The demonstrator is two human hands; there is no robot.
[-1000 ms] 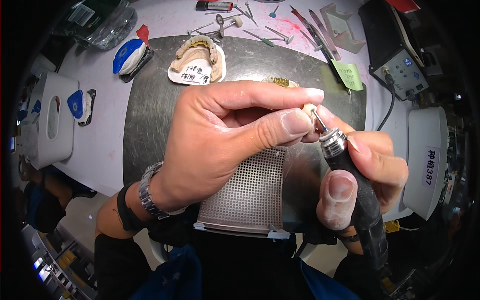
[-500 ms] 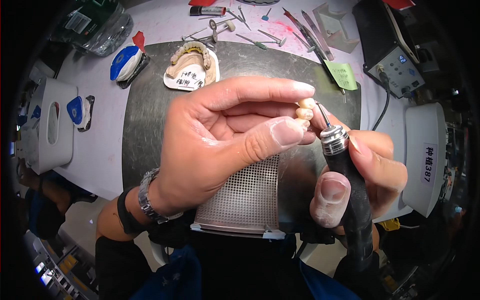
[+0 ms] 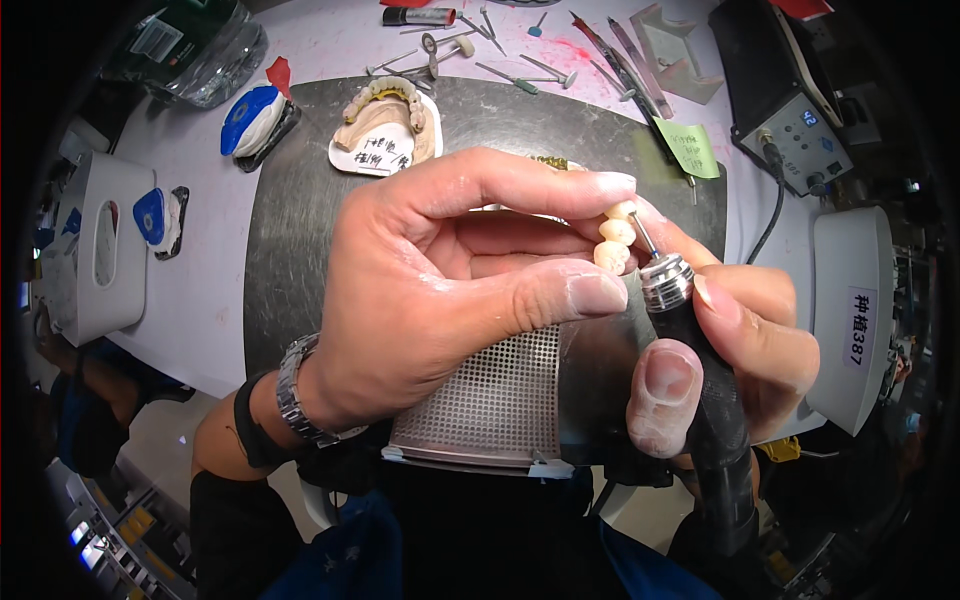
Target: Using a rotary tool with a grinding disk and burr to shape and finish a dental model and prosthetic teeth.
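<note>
My left hand [image 3: 440,270] pinches a dental bridge [image 3: 614,238] of a few tooth-coloured crowns, with the index finger at its top and the thumb near its lower end. My right hand [image 3: 740,350] wraps around a black dental handpiece [image 3: 712,390] with a silver collar. Its thin bur [image 3: 645,236] points up at the top crown and seems to touch it. White dust coats my fingers. Beyond my left hand stands a dental model [image 3: 386,130] on a white base, carrying a row of teeth. A gold-coloured piece [image 3: 549,162] shows partly behind my index finger.
A perforated metal grille [image 3: 490,400] lies below my hands, in front of a dark metal plate [image 3: 290,240]. Several burs and polishing wheels [image 3: 432,55] lie at the back. A control unit [image 3: 795,145] with a cable stands at right. Blue-and-white moulds [image 3: 250,122] sit at left.
My left thumb has slid lower and apart from the index finger, uncovering more of the bridge. Both hands have shifted slightly right. The gold-coloured piece behind my left hand has come into sight.
</note>
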